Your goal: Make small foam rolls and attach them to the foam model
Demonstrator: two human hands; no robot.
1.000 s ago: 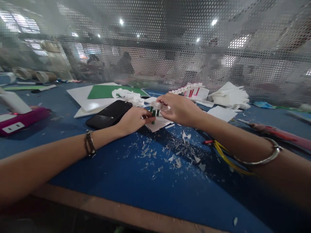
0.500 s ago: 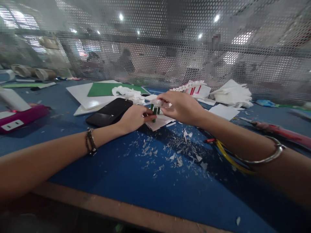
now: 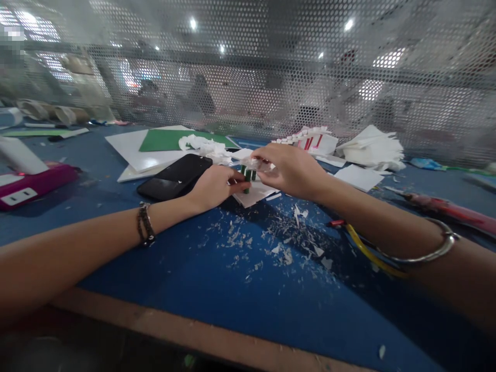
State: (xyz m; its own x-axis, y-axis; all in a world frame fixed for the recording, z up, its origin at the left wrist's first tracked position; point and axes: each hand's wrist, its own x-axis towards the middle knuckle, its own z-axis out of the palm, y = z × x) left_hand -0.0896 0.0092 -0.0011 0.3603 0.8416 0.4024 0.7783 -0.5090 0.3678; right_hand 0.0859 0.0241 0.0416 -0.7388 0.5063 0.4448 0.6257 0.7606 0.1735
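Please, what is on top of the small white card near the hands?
Green posts stand on the white card. The left hand and right hand hide some of its top.

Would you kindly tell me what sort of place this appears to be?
It is probably a workshop or craft room: the blue worktop is strewn with white paper scraps, a green sheet lies among white ones, and a perforated screen stands behind.

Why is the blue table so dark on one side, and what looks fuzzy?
In the head view, a shadow, probably from the right arm, darkens the blue table; also in the head view, shapes behind the perforated screen look hazy, and bright lights glare.
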